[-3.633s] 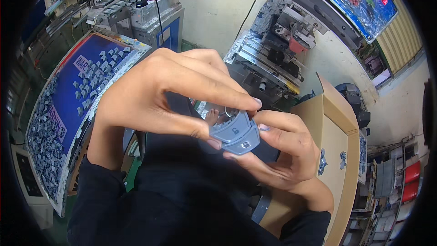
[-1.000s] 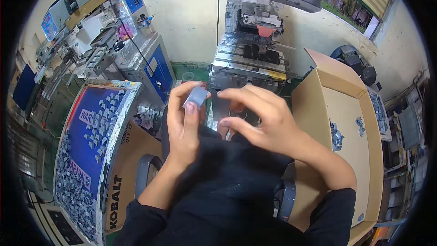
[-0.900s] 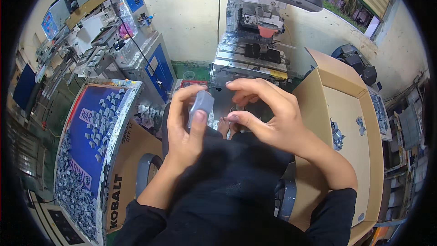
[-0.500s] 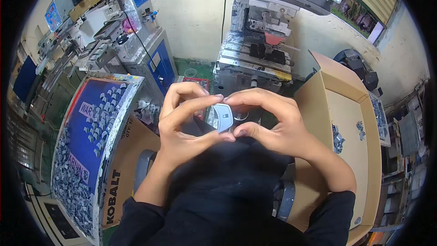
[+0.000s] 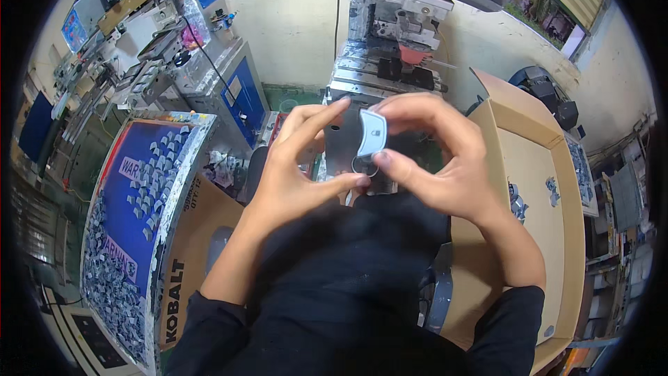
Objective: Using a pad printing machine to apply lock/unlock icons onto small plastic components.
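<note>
Between the thumb and fingers of my right hand (image 5: 456, 167) is a small curved light-grey plastic button cap (image 5: 374, 134) with a dark padlock symbol on its face. It is held upright in front of my chest. My left hand (image 5: 282, 177) is just to its left, thumb and fingers spread wide apart, with nothing between them. A thin pale ring (image 5: 364, 169) shows just below the cap; whether it is attached to anything I cannot tell.
At left, a blue-topped board (image 5: 167, 237) carries many small grey pieces. An open cardboard box (image 5: 536, 271) at right holds a few grey pieces. Ahead stands a metal machine (image 5: 348, 83) with a red cup-like part (image 5: 415, 54); another machine with a blue door (image 5: 245, 104) is at far left.
My left hand has let go of the cap and opened. My right hand has lifted it slightly up and right, turning it. The whole view has shifted a little.
</note>
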`<state>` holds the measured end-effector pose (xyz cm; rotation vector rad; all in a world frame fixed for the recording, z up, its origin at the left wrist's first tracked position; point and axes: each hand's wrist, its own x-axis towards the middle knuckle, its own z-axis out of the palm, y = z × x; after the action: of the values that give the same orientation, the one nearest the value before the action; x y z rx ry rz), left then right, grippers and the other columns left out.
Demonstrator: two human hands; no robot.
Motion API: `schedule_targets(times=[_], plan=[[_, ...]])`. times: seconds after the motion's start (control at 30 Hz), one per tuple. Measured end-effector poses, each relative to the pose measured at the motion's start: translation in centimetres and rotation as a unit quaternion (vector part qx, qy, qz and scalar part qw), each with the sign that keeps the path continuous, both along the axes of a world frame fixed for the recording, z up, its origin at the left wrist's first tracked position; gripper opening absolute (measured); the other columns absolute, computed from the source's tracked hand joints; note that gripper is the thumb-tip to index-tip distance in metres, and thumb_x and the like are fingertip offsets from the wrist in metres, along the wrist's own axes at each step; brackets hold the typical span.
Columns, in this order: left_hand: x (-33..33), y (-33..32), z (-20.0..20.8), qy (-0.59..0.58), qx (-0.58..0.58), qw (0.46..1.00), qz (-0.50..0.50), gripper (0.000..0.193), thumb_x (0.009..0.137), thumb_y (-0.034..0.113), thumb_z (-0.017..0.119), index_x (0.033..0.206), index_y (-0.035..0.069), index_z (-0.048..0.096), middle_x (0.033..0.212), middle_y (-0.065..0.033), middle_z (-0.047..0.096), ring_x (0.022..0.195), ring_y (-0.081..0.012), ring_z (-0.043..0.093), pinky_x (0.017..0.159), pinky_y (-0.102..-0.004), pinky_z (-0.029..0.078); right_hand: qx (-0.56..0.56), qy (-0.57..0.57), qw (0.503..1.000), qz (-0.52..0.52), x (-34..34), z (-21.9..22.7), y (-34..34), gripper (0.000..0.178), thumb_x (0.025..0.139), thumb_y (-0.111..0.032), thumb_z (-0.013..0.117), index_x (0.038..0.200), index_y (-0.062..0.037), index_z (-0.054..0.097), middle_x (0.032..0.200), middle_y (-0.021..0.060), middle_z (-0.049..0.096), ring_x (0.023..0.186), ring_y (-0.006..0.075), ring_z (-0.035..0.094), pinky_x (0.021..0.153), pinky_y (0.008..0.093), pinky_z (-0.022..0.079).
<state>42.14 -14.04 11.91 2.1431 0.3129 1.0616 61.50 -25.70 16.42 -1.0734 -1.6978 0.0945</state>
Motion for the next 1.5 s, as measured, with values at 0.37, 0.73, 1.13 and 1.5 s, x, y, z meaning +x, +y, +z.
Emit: schedule_targets(times=[0.37,0.73,1.13,1.5], plan=[[8.9,7.7,0.3,0.045,0.108,0.99,-0.075,0.053,0.09,-0.002,0.062,0.142,0.001,0.051,0.134,-0.0166,0.058,0.131,-0.0269,0.054,0.11,-0.0372,0.041,0.115,0.119,0.969,-0.181,7.1,-0.3,1.5,0.039,0.094,-0.008,0.072,0.13,0.0003,0.061,0.118,0.0101,0.066,0.107,0.0172,0.065,0.096,0.0316,0.052],[14.5,12.0,1.4,0.098,0.086,0.991,-0.033,0.074,0.081,0.028,0.087,0.143,0.003,0.054,0.12,-0.0109,0.074,0.107,-0.0239,0.069,0.095,-0.0368,0.053,0.086,0.136,0.967,-0.197,8.5,-0.8,2.3,0.038,0.095,-0.01,0.071,0.129,0.0021,0.06,0.114,0.0127,0.068,0.102,0.0182,0.067,0.092,0.0317,0.054],[16.9,12.2,1.4,0.088,0.035,0.992,-0.087,0.069,0.082,0.026,0.086,0.138,-0.001,0.057,0.113,-0.008,0.077,0.11,-0.0152,0.068,0.098,-0.0334,0.05,-0.042,0.143,0.966,-0.209,12.5,-3.8,4.8,0.039,0.094,-0.005,0.069,0.132,0.0,0.061,0.119,0.0181,0.069,0.112,0.0223,0.067,0.098,0.0315,0.052],[3.8,7.1,4.4,-0.02,0.067,0.996,-0.059,0.094,0.07,0.013,0.093,0.148,0.002,0.041,0.112,-0.0083,0.077,0.109,-0.015,0.064,0.104,-0.0349,0.044,-0.128,0.041,0.969,-0.207,13.8,-5.6,8.4,0.031,0.092,-0.011,0.072,0.123,-0.0048,0.068,0.115,0.0122,0.073,0.11,0.0231,0.069,0.096,0.0356,0.051]])
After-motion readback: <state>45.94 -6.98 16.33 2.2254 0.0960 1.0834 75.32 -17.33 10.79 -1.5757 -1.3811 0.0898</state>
